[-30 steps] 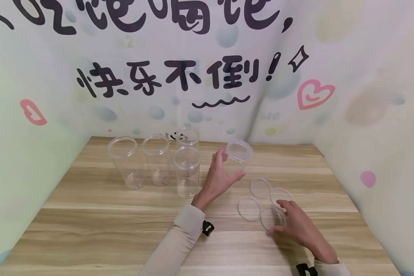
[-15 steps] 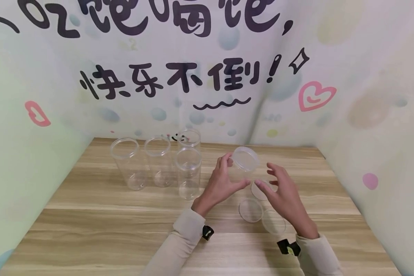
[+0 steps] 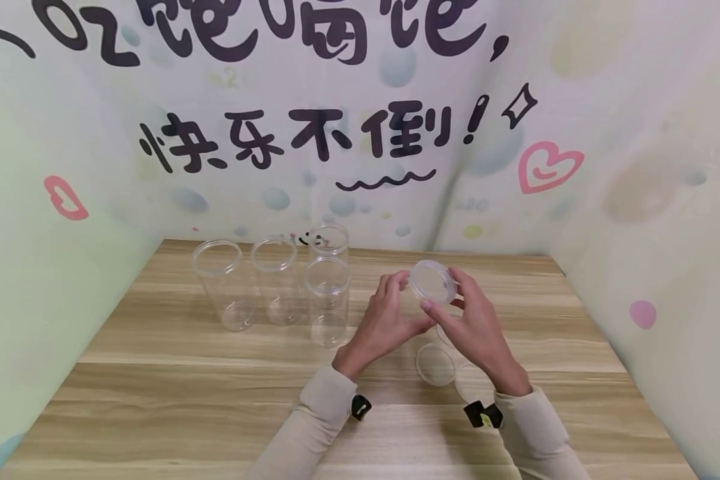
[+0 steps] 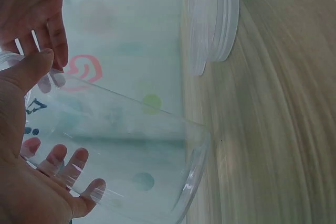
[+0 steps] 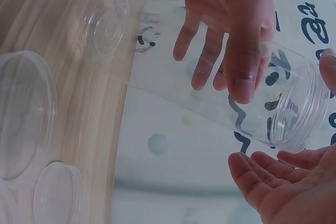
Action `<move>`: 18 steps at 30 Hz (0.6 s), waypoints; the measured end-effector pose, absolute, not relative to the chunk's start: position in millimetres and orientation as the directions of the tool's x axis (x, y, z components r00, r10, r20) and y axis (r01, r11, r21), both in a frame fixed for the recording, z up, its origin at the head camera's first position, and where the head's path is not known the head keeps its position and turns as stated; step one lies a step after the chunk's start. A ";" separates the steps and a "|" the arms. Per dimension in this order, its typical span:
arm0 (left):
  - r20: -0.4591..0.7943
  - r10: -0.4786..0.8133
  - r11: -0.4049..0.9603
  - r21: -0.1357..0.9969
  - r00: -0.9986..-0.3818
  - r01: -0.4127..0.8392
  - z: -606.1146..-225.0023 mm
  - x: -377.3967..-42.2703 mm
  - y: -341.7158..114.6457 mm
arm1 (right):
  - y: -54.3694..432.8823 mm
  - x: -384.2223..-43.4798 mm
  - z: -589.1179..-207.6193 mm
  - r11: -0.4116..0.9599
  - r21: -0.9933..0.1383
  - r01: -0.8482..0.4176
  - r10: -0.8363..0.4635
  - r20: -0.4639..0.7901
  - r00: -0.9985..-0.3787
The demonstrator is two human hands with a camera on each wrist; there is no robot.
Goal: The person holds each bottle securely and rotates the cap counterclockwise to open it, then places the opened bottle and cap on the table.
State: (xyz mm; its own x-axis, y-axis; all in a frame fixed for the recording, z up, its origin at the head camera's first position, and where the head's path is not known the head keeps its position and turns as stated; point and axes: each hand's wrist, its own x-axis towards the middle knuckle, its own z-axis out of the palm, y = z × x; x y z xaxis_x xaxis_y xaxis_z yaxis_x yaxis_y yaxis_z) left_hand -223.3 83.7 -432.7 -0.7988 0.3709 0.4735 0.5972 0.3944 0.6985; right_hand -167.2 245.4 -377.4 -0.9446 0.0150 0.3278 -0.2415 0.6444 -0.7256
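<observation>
A tall clear plastic jar (image 4: 142, 140) is held tilted above the tabletop, its rim end toward the person. Round its body curl the fingers and thumb of my left hand (image 3: 381, 319); they show through the clear wall in the left wrist view. A clear screw lid (image 3: 433, 281) sits at the jar's top. My right hand (image 3: 479, 323) grips this lid from the right, thumb on the near edge and fingers on the far side. Below the hands, loose clear lids (image 3: 435, 365) lie on the wood, partly hidden by the right hand and forearm.
Several uncapped clear jars (image 3: 276, 283) stand upright to the left on the wooden table (image 3: 174, 393), near its back edge. A printed backdrop (image 3: 264, 193) rises behind the table, and side panels flank it. Each wrist carries a black strap.
My right hand has left the loose lids and moved up and left to the jar's lid, now gripping it. The left hand has tilted the jar further to the right and lowered its top slightly.
</observation>
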 end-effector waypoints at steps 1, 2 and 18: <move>0.480 0.369 0.402 0.690 -0.796 0.602 -432.6 -223.1 83.6 | 244.6 -167.5 -376.8 0.642 -0.729 -0.237 0.018 0.323 -0.946; 0.478 0.369 0.411 0.685 -0.797 0.601 -432.6 -223.1 83.4 | 243.8 -167.8 -376.2 0.642 -0.730 -0.233 0.020 0.319 -0.947; 0.489 0.362 0.517 0.603 -0.794 0.607 -435.0 -218.7 80.4 | 231.0 -170.4 -369.4 0.775 -0.612 -0.160 0.056 0.318 -0.946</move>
State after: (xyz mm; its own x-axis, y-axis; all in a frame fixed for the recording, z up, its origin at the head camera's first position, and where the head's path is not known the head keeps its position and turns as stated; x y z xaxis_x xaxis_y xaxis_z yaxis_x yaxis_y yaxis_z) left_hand -218.7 80.4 -435.0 -0.7937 0.3619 0.4890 0.6074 0.5169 0.6033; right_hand -170.4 231.0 -369.4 -0.9463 0.0560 0.3185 -0.1600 0.7748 -0.6117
